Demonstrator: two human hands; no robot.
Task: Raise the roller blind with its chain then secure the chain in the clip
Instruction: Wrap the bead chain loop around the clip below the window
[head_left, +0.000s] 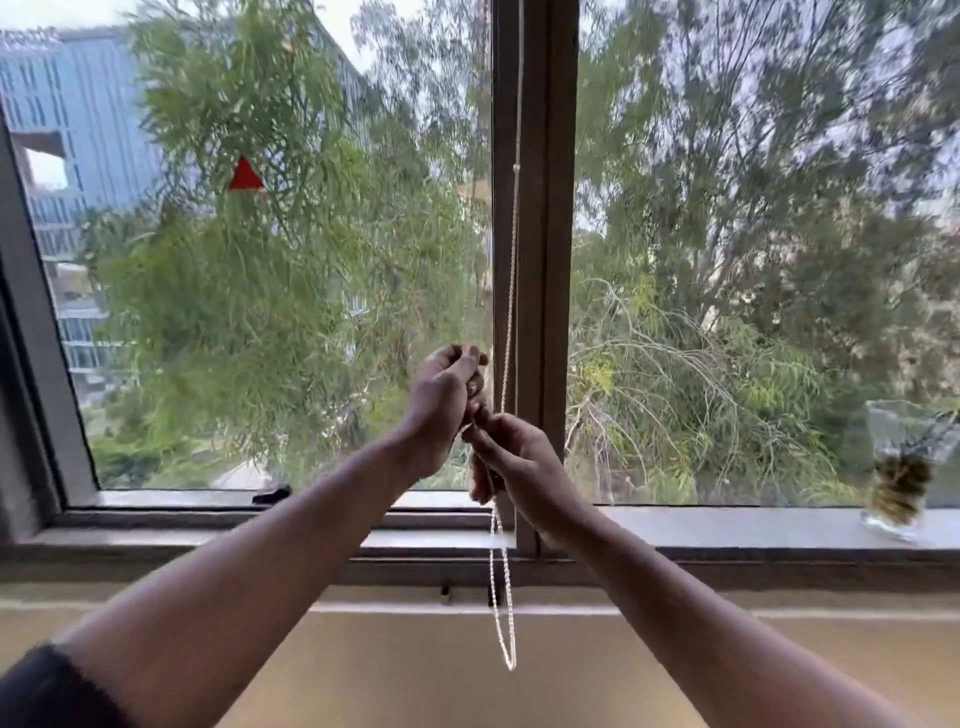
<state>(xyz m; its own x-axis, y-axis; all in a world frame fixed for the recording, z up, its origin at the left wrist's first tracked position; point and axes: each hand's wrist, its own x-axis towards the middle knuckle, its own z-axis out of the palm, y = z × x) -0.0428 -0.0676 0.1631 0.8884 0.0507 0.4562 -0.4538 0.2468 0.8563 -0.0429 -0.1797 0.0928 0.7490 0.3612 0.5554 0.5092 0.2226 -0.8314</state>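
Note:
A white bead chain (511, 270) hangs down in front of the brown window post (535, 208) and ends in a loop (504, 613) below the sill. My left hand (441, 400) is raised beside the post with its fingers curled round the chain. Just under it my right hand (511, 462) grips the chain too, and the strand runs down out of its palm. The roller blind itself is out of view above the frame. No clip can be made out; a small dark fitting (445, 595) sits under the sill.
A wide window fills the view, with trees and a building outside. A glass jar (901, 467) with something yellowish inside stands on the sill (727, 525) at the right. A black latch (271, 494) lies on the left sill. A beige wall (415, 670) runs below.

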